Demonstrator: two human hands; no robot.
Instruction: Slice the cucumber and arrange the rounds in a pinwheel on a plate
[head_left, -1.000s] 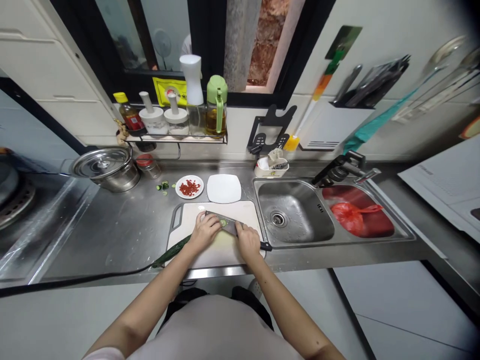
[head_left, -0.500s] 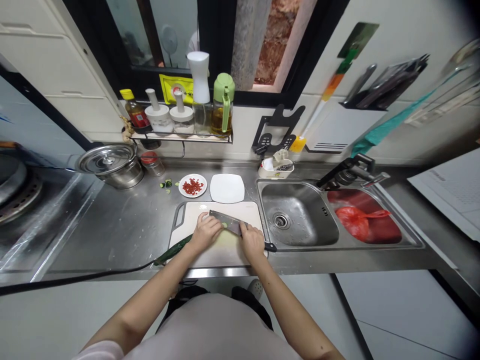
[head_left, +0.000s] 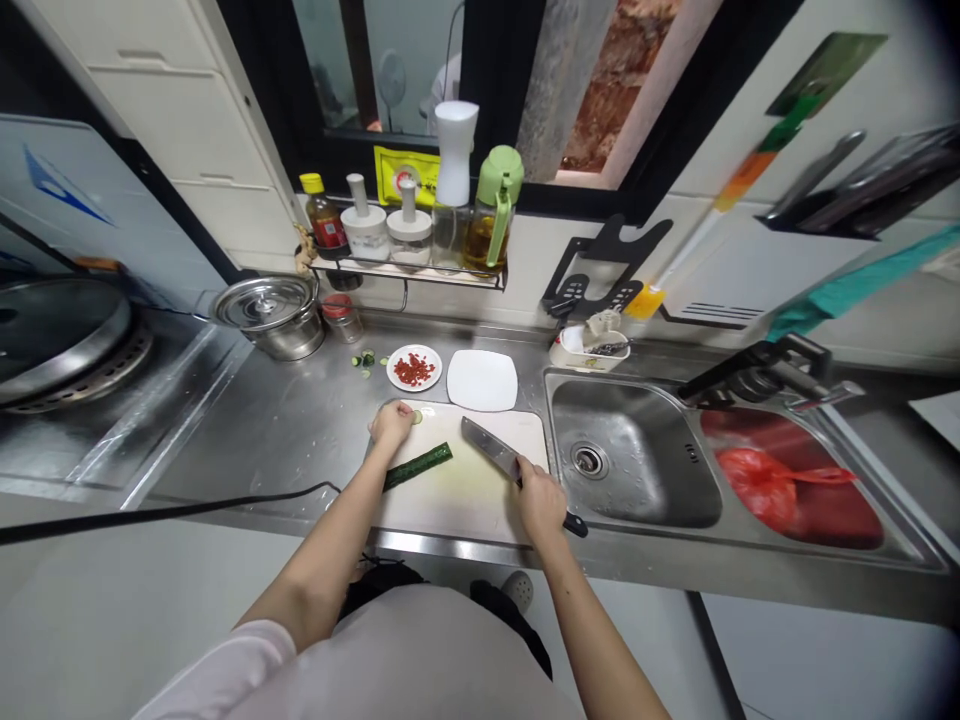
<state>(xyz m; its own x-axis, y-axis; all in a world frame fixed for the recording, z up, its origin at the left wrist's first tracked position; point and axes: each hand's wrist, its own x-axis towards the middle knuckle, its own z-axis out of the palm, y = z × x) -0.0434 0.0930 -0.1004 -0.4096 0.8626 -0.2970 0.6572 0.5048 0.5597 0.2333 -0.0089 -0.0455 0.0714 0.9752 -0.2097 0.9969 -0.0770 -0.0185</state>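
My right hand [head_left: 541, 500] is closed round the black handle of a kitchen knife [head_left: 490, 446], whose broad blade points away to the upper left over the white cutting board [head_left: 480, 510]. At the board's far left corner, my left hand [head_left: 393, 424] pinches a pale round cucumber slice [head_left: 416, 417] between thumb and fingers. A dark green cucumber [head_left: 420, 466] lies slanted on the board, apart from the blade. Its near left end is partly hidden by my left forearm.
Behind the board stand a plate [head_left: 396, 378] of chopped red pieces and a white square plate [head_left: 482, 380]. Cucumber scraps [head_left: 365, 359] lie left of them. A steel pot [head_left: 292, 335] stands farther left. The sink [head_left: 630, 450] is at right, with a red bag [head_left: 761, 490] in its second basin.
My left hand has moved left from the blade to the board's far left corner with a cucumber slice. The knife has drawn away right, and the cucumber now lies farther onto the board.
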